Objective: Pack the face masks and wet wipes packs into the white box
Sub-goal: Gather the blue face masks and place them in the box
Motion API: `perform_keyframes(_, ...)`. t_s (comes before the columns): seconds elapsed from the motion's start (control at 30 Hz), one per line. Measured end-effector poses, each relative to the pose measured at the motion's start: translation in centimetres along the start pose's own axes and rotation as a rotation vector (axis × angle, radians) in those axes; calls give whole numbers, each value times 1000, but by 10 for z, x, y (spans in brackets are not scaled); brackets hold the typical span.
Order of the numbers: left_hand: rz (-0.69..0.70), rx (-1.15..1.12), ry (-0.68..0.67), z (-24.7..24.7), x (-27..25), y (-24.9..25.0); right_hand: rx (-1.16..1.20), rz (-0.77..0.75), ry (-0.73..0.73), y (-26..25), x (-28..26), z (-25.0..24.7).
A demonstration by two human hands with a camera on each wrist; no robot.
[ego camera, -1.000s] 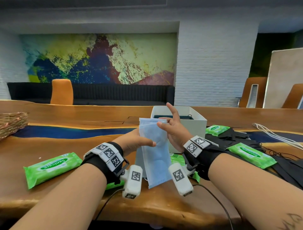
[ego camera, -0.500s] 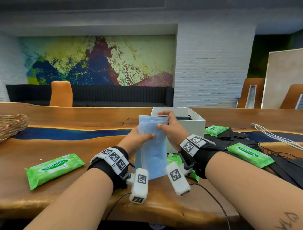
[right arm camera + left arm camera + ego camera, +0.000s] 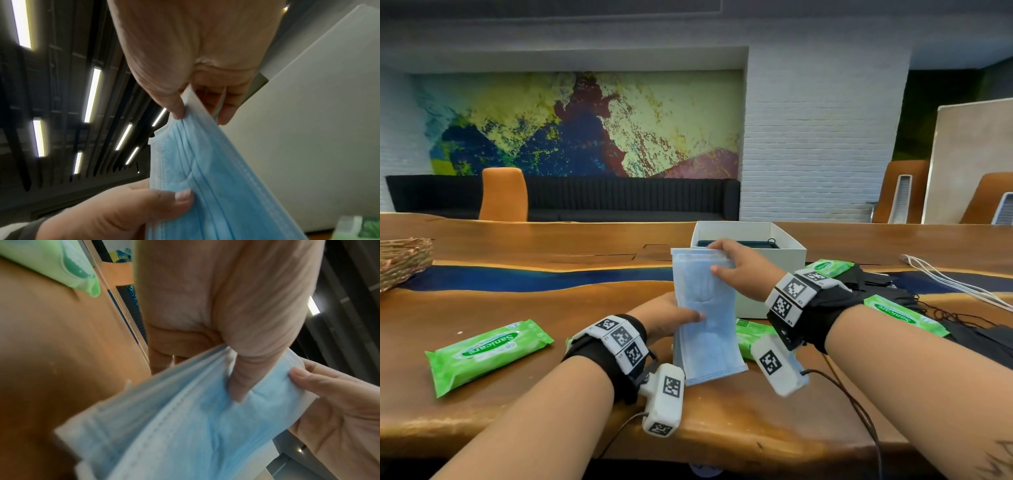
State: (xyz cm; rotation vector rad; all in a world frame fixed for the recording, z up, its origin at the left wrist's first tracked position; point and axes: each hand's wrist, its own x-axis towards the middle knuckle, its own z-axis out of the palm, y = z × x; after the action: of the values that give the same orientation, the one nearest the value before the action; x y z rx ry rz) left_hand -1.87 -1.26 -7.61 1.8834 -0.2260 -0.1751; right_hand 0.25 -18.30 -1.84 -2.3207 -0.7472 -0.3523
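A stack of light blue face masks (image 3: 703,315) stands on end above the table, just in front of the white box (image 3: 770,274). My left hand (image 3: 671,317) pinches its left edge at mid-height, thumb across the front. My right hand (image 3: 736,270) pinches its top right corner. The left wrist view shows the masks (image 3: 185,426) fanned under my left thumb (image 3: 246,369). In the right wrist view my right fingers (image 3: 179,112) grip the masks' (image 3: 205,178) white edge. Dark items lie inside the box. Green wet wipes packs lie at the left (image 3: 486,354), under my hands (image 3: 751,337) and at the right (image 3: 904,315).
Black masks (image 3: 876,281) are heaped at the right of the box, with another green pack (image 3: 828,267) behind them. White cords (image 3: 945,281) trail at the far right. A woven basket (image 3: 400,262) sits at the left edge. The wooden table's (image 3: 585,246) near edge is close to my forearms.
My right hand slid from the stack's front to its top right corner, and its raised finger came down. The masks were lifted slightly, then lowered again. The left hand keeps its pinch.
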Motion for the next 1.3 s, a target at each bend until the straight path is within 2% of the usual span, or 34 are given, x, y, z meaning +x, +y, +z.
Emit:
perform_keyframes(0.07,3,-32,16,-1,1,4,-11,2,33,-2,4,-8)
perform_keyframes(0.23,81,-41,33,-8,-1,20,139,-38,252,-6,11,-27)
perform_keyframes(0.53,46,-7,47,-13,-6,20,118,-6,50,-7,2,-7)
perform_keyframes(0.77,1,-38,-82,-10,-12,18,-35,-83,-88,-15,-5,-8)
perform_keyframes(0.9,18,-50,-32,-10,-13,20,-150,-154,2,-21,1,-16)
perform_keyframes(1.0,66,-37,31,-14,-12,24,11,-128,159,-22,9,-28)
perform_keyframes(1.1,99,-3,116,-23,-8,29,259,-29,290,-16,17,-47)
perform_keyframes(1.23,117,-123,229,-31,-1,45,562,136,343,8,25,-64)
perform_keyframes(1.3,124,-142,292,-30,4,55,617,220,357,20,26,-66)
